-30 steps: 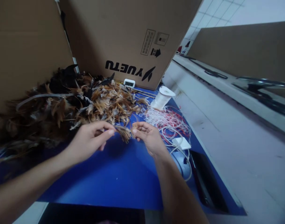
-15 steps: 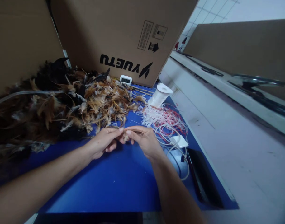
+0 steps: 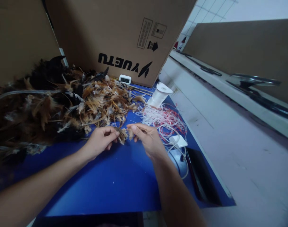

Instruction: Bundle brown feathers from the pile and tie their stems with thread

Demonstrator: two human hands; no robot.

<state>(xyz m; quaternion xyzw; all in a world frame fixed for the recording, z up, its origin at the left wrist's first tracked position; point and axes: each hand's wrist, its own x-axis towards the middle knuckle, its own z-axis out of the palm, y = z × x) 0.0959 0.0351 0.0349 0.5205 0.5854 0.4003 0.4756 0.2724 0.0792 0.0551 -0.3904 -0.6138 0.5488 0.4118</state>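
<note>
Over the blue tabletop (image 3: 106, 186), my left hand (image 3: 101, 138) pinches a brown feather (image 3: 122, 136) whose fluffy end sticks out past the fingertips. A short gap to the right, my right hand (image 3: 145, 137) holds another brown feather (image 3: 131, 133) between thumb and forefinger. Its downy tip points left, and a thin strand runs back over the hand. Just behind the left hand spreads a large heap of brown and black feathers (image 3: 96, 101). Beside the right hand lies a tangle of white and red cord (image 3: 162, 118).
A white spool (image 3: 160, 95) stands behind the cord. To the right are a white adapter with cable (image 3: 179, 141) and a dark flat object (image 3: 202, 176). A small white digital display (image 3: 125, 79) sits against a big cardboard box (image 3: 120, 34). A wall ledge (image 3: 210, 74) runs along the right.
My hands have moved apart from being together, and a feather's fluffy end now shows at each hand. The camera view has shifted slightly.
</note>
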